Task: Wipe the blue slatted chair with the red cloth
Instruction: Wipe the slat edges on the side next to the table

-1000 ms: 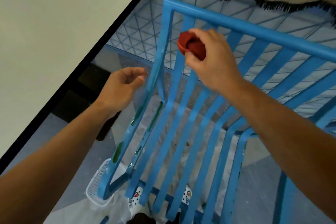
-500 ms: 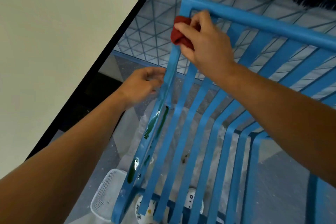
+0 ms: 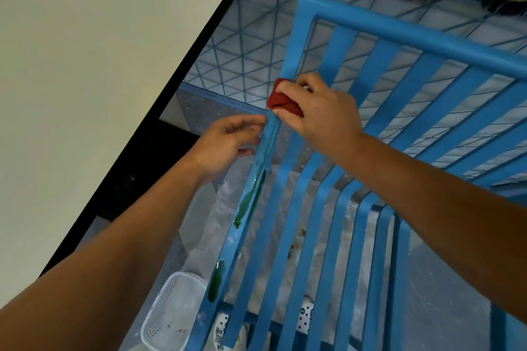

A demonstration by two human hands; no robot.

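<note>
Mid-frame, your right hand grips the red cloth against the blue slatted chair; your left hand pinches its side rail. Lower left, a white mesh basket holds specks.

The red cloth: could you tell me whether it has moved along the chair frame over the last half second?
Yes. The red cloth slid down the chair side rail, away from its top corner.

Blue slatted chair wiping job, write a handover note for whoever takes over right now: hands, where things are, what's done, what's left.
Right hand grips the bunched red cloth against the left side rail of the blue slatted chair, partway down from the top corner.
Left hand holds that same rail just below the cloth, steadying it.
Done: the rail above the cloth looks free of smears.
Left: dark green smears lower on that rail, another green streak near its bottom, and brownish specks showing between the slats.
White mesh basket sits on the floor beside the chair.
</note>
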